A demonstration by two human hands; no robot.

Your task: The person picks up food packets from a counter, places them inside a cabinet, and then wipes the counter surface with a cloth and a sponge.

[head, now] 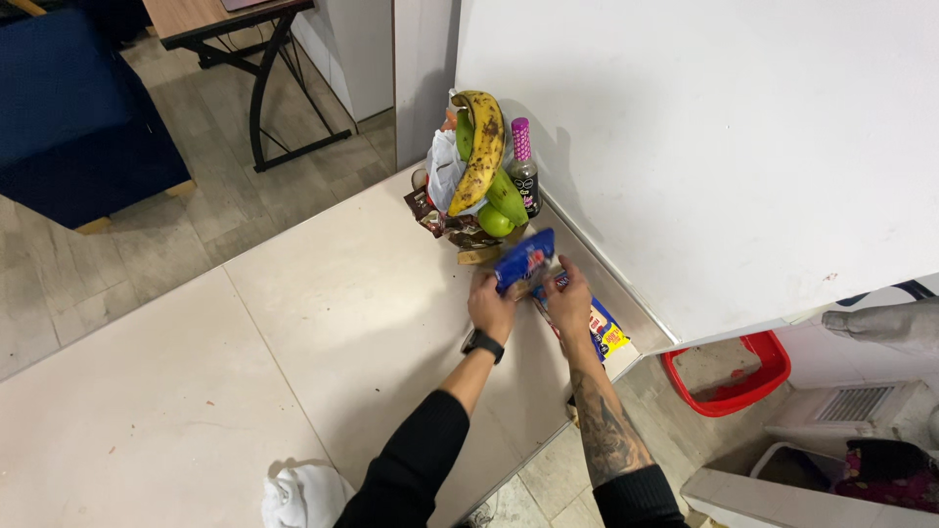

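Nearest the camera: a crumpled white cloth lies at the table front edge, well apart from both hands.
Left hand: a black watch sits on the wrist; the fingers are closed on the lower end of a blue snack packet, lifted and tilted above the table.
Right hand: pressed flat on a second blue packet, fingers spread; I cannot tell whether they grip it.
Box: a blue and yellow carton lies under that hand, at the table's right edge.
Risk, edge: I judge a push from the right hand could slide the carton off toward the red basin below.
Beyond: a fruit pile, a spotted banana over green fruit, leans on a white bag beside a pink-capped bottle.
Risk, pile: the lifted packet is near it; a swing upward could topple the bottle or the banana.
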